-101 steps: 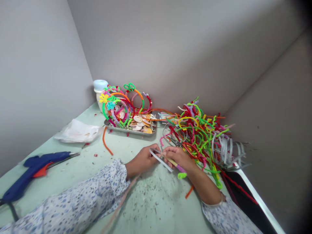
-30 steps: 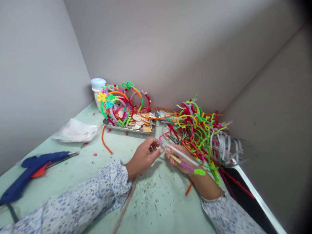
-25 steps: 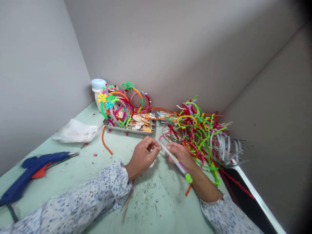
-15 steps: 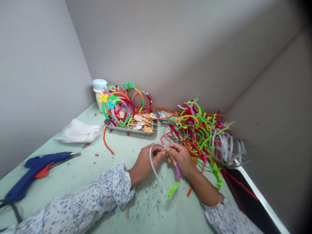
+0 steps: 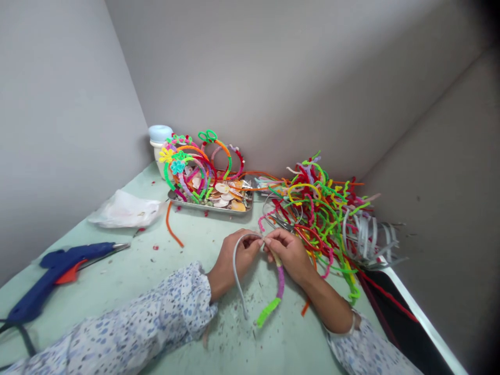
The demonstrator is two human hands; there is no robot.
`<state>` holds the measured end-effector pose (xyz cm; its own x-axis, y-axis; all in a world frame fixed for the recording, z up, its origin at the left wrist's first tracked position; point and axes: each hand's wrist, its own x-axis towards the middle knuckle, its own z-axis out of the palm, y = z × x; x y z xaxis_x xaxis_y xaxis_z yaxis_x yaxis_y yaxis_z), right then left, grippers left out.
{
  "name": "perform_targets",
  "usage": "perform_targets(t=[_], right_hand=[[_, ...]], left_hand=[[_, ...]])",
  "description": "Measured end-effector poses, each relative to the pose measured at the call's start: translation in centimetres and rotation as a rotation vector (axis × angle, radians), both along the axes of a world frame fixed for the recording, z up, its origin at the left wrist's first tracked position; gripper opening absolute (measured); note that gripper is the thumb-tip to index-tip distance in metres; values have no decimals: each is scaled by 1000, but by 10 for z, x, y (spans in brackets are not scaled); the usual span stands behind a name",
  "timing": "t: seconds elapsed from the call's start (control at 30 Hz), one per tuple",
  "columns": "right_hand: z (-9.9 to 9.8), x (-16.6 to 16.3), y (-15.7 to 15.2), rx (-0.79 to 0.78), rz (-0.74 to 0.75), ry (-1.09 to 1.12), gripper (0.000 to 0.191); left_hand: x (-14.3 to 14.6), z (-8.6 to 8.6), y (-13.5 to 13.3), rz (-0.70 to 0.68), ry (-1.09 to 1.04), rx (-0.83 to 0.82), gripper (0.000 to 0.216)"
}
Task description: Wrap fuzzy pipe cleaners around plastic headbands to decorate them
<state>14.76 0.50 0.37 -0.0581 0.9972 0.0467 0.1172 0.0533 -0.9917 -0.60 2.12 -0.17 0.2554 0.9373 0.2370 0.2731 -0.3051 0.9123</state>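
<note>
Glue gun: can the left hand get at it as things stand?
Probably yes, if it lets go: the left hand is pinching the headband, but only small scraps show on the table between it and the blue glue gun.

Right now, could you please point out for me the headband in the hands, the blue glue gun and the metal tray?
Headband (image 5: 280, 282): head view, on its purple-wrapped part.
Blue glue gun (image 5: 57, 264): head view, on its body.
Metal tray (image 5: 211, 210): head view, on its front wall.
</note>
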Motion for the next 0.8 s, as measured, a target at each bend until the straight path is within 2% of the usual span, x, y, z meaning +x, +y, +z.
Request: perform_targets(t=[0.3,0.8], right_hand=[[-2,-1,1,27,6,-15,16],[-2,1,2,-25,57,23,17]], left_hand=[[0,2,-2,42,40,73,14],[-1,4,-4,38,37,177,14]])
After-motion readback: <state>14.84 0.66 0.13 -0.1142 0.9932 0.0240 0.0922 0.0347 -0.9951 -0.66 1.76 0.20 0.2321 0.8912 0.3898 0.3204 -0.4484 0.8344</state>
